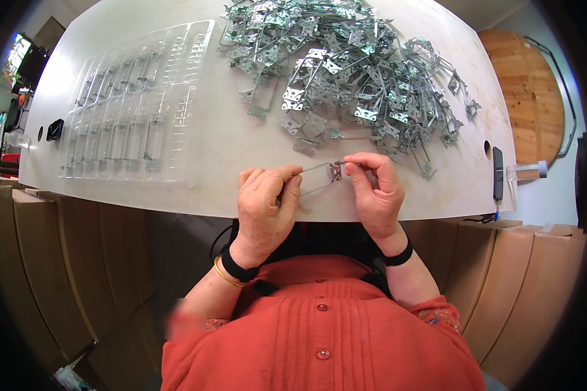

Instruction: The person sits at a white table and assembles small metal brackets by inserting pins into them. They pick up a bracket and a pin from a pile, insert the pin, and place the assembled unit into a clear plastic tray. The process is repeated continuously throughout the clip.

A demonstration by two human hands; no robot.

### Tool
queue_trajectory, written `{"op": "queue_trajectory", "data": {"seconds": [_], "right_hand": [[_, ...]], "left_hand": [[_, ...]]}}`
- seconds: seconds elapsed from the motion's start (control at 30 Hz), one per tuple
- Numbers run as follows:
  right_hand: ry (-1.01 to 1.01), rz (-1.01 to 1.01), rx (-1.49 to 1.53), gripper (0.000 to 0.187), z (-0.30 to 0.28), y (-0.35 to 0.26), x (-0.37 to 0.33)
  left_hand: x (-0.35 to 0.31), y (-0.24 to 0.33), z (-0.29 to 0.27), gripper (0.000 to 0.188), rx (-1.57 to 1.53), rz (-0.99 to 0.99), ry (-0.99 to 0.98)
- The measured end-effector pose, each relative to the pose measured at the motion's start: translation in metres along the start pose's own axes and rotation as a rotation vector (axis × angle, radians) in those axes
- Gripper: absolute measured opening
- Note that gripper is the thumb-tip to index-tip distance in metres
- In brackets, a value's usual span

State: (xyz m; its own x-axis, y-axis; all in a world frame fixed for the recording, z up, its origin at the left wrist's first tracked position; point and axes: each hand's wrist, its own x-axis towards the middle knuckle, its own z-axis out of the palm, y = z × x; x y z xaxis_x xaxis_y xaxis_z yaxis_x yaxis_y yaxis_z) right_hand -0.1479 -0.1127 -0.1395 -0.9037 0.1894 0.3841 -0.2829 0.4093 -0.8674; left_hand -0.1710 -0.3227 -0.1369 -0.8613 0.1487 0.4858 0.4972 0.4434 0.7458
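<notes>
Between my hands, over the near edge of the table, is a metal wire bracket (334, 171) with two thin rods and a small plate with cut-outs. My left hand (267, 205) is closed on the rod end. Thumb and fingers of my right hand (374, 189) pinch the plate end. A large heap of similar metal brackets (346, 85) lies beyond my hands, toward the right. To the left rests a clear plastic tray (184, 85), with several brackets laid side by side in its two rows of compartments.
The white table (218, 189) has a curved-looking near edge in front of me. A black phone-like device (497, 173) and a clear tube (527, 171) are at its right edge. A small black object (55, 129) sits at the left. Cardboard boxes (45, 260) stand below on both sides.
</notes>
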Motion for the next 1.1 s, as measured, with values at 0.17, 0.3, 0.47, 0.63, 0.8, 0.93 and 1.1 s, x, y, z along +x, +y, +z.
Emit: {"op": "queue_trajectory", "data": {"seconds": [0.17,0.3,0.47,0.63,0.8,0.93,1.1], "right_hand": [[0.016,-0.039,-0.027,0.017,0.0004,0.0,0.0005],[0.012,-0.09,-0.047,0.016,0.0006,-0.0022,0.0026],[-0.014,-0.022,-0.049,0.017,-0.0019,-0.0048,0.0009],[-0.003,-0.105,-0.073,0.017,-0.0006,-0.005,0.0026],[0.0,-0.038,-0.065,0.017,-0.0019,-0.0034,0.0002],[-0.004,-0.136,-0.081,0.016,0.0004,-0.0044,0.0041],[-0.009,-0.066,-0.079,0.016,-0.0007,-0.0044,0.0018]], "left_hand": [[0.0013,0.0001,0.0009,0.013,-0.013,0.007,0.001],[0.0007,-0.0009,0.0018,0.013,-0.013,0.013,0.006],[0.0001,-0.0001,0.0022,0.013,-0.013,0.014,0.017],[0.0001,-0.001,0.0011,0.013,-0.006,0.015,0.007],[0.0006,-0.0011,0.0009,0.012,-0.006,0.018,0.005],[0.0005,-0.0017,0.0007,0.013,-0.005,0.015,0.006],[-0.0002,-0.0019,0.0006,0.012,-0.009,0.014,0.003]]}}
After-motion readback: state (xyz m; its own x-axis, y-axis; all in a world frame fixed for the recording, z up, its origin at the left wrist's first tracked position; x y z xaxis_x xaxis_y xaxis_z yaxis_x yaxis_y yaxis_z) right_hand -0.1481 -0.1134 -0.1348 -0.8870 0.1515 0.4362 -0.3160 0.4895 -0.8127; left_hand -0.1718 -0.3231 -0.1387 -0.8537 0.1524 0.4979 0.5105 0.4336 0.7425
